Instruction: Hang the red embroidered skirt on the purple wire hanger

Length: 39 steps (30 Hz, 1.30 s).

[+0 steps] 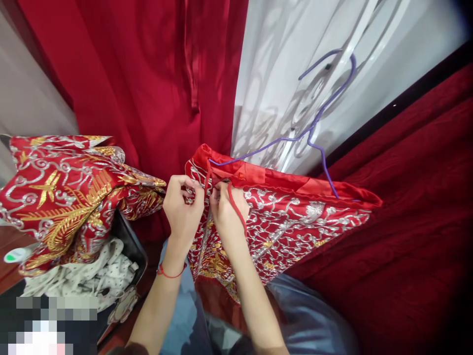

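Note:
A red skirt with silver and gold embroidery hangs by its satin waistband from a purple wire hanger. At the left end of the waistband, my left hand is closed in a pinch, its fingertips at a thin red cord. Close beside it, my right hand has its fingers closed on the skirt's top edge; exactly what lies between those fingertips is partly hidden. A loop of red cord drapes across the back of my right hand.
Another embroidered red garment lies at the left over a dark case or chair holding white dotted cloth. Red curtains hang behind. The hanger hooks onto a white metal frame; a dark red drape stands right.

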Motion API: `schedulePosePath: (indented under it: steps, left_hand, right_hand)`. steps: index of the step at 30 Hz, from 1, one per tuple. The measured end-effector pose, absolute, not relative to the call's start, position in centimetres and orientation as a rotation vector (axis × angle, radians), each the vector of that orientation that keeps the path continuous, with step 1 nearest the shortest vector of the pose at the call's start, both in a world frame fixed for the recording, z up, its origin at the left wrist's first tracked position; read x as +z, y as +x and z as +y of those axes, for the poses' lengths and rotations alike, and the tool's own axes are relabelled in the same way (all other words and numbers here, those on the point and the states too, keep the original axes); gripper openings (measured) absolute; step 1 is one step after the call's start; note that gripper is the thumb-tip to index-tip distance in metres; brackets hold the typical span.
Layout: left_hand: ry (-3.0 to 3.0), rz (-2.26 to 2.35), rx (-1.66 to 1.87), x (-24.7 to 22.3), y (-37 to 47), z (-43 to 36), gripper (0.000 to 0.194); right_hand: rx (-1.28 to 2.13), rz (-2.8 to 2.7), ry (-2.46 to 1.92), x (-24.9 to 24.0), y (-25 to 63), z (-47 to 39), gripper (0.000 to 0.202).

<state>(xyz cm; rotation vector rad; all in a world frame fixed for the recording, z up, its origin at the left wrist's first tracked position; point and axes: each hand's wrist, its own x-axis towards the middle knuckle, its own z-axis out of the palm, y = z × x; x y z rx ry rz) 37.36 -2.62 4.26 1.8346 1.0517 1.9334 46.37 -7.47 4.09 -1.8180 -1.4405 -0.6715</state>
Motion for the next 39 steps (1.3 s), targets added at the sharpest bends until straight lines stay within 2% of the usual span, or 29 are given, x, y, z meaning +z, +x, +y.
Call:
schedulePosePath:
  steps: [5, 15, 22, 28, 34, 39]
  left_hand:
    - [1.948, 1.001, 1.707, 2.7, 37.3, -3.1, 0.012]
    - [2.134, 1.091, 1.444, 1.6, 36.3, -3.2, 0.015]
    - [2.211, 1.151, 1.491, 1.8, 37.6, -4.0, 0.010]
    - [2.322, 1.148, 1.534, 1.9, 37.4, -4.5, 0.010]
    - [2.322, 0.973, 1.632, 1.9, 36.7, -5.1, 0.023]
    - [2.322, 0.853, 1.514, 2.6, 36.1, -5.5, 0.016]
  right_hand:
    - [-0.743, -1.471, -1.871, 3.9, 46.7, -6.9, 0.022]
    - [-0.668, -1.654, -2.073, 6.3, 46.4, -7.7, 0.020]
    - [-0.982, -1.946, -1.663, 6.6, 49.1, -9.1, 0.022]
    - [-1.293, -1.953, -1.367, 7.2, 49.8, -10.0, 0.021]
    - [-1.377, -2.068, -1.289, 8.9, 49.0, -12.9, 0.006]
    - [-1.386, -2.176, -1.243, 9.5, 49.5, -12.7, 0.016]
